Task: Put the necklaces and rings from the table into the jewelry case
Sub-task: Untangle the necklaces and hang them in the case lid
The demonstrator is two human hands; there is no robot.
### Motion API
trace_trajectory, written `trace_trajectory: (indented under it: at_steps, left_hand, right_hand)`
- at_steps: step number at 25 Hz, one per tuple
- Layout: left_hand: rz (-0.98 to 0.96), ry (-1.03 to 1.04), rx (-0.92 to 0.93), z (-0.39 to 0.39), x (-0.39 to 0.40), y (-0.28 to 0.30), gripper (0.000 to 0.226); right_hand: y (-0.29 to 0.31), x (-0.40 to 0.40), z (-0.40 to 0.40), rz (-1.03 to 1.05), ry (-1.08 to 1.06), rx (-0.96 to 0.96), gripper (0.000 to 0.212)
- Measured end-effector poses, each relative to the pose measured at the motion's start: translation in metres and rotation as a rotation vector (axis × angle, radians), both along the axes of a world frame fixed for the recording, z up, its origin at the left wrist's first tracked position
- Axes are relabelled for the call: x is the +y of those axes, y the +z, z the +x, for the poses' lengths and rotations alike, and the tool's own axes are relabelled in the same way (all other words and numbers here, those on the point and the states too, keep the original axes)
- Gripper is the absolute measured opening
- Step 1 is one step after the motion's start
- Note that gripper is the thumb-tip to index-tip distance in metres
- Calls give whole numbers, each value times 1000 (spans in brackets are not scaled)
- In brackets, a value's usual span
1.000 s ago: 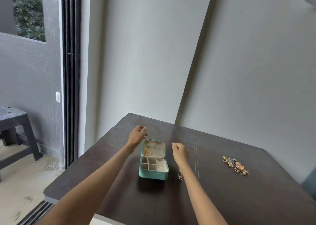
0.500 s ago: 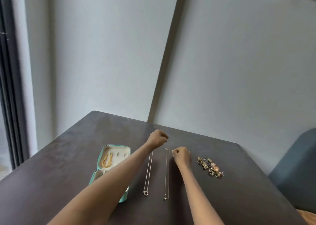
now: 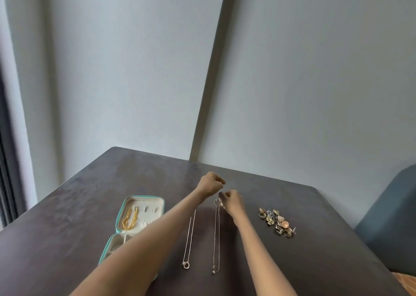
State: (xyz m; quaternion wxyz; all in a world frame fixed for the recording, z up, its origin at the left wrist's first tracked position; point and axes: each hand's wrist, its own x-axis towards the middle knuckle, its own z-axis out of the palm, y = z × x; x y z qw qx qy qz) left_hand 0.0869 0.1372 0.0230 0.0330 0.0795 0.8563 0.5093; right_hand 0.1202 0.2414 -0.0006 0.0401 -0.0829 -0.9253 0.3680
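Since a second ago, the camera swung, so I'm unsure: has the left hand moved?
Yes: rightward. The left hand was beside the jewelry case's far left corner; now it's right of it.

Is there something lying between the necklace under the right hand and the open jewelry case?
Yes. The other necklace lies on the table between the necklace by the right hand and the jewelry case, and the left forearm crosses above that gap and part of the case.

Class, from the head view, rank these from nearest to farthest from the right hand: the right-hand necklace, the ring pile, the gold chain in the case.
1. Right-hand necklace: at the right hand.
2. Ring pile: to its right.
3. Gold chain: far left, in the case lid.
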Motion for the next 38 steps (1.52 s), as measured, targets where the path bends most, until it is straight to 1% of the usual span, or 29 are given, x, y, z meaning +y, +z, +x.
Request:
trace_trajectory:
  at_steps: [2, 3, 4, 5, 7, 9, 11, 12, 13, 15, 17, 19, 21, 22, 23, 25, 26, 28, 31, 33, 34, 36, 38]
  left_hand:
    - [151, -44, -84, 9, -2, 5, 30]
    - [249, -76, -149, 16, -2, 8, 29]
    - [334, -120, -219, 25, -3, 11, 29]
    - [402, -178, -291, 32, -3, 13, 33]
    - [490, -307, -423, 46, -5, 14, 47]
    - [497, -390, -508, 63, -12, 19, 54]
    - [416, -465, -534, 79, -20, 26, 57]
    - [389, -502, -524, 86, -25, 29, 57]
    - [403, -533, -509, 92, -30, 32, 54]
    - [547, -556, -464, 98, -37, 38, 43]
    - [739, -510, -414, 103, -41, 45, 31]
    - [908, -426, -368, 104, -40, 48, 28]
    - [1023, -342, -338, 101, -37, 46, 31]
    - [1009, -308, -319, 100, -35, 42, 31]
    - [942, -275, -297, 101, -33, 38, 31]
    - [727, -214, -252, 103, -30, 30, 31]
    - [624, -207, -239, 106, -29, 28, 32]
    - [484, -266, -255, 113, -29, 29, 31]
    - [381, -381, -327, 124, -30, 36, 31]
    - [411, -437, -369, 126, -30, 39, 40]
    - [481, -462, -394, 125, -30, 41, 42]
    - [687, -471, -437, 123, -31, 43, 41]
    - [868, -414, -441, 121, -33, 45, 33]
  right_hand:
    - [10, 2, 12, -351, 32, 0, 33]
    - [18, 3, 20, -485, 44, -23, 31]
    - [27, 5, 28, -566, 64, -37, 32]
    - [35, 5, 36, -594, 87, -39, 33]
    - [48, 8, 51, -592, 100, -9, 31]
    - [61, 12, 63, -587, 68, 45, 24]
    - [71, 19, 76, -557, 46, 101, 23]
    - [74, 22, 82, -541, 42, 124, 25]
    - [74, 24, 86, -515, 36, 141, 29]
    - [69, 25, 93, -426, 24, 143, 33]
    - [58, 21, 98, -348, 41, 89, 26]
    - [49, 13, 105, -311, 90, 31, 14]
    - [47, 5, 113, -262, 145, 16, 16]
    - [49, 2, 117, -214, 171, 17, 21]
    - [51, 0, 121, -156, 192, 20, 25]
    - [60, -4, 127, -79, 206, 31, 32]
    - [64, -4, 128, -79, 199, 47, 35]
    - [74, -4, 129, -148, 168, 89, 38]
    - [82, 2, 126, -346, 88, 149, 35]
    - [80, 6, 123, -469, 15, 169, 34]
    - [77, 8, 122, -504, -12, 167, 33]
    - [67, 10, 123, -497, -29, 144, 34]
    - [51, 10, 125, -430, -7, 129, 36]
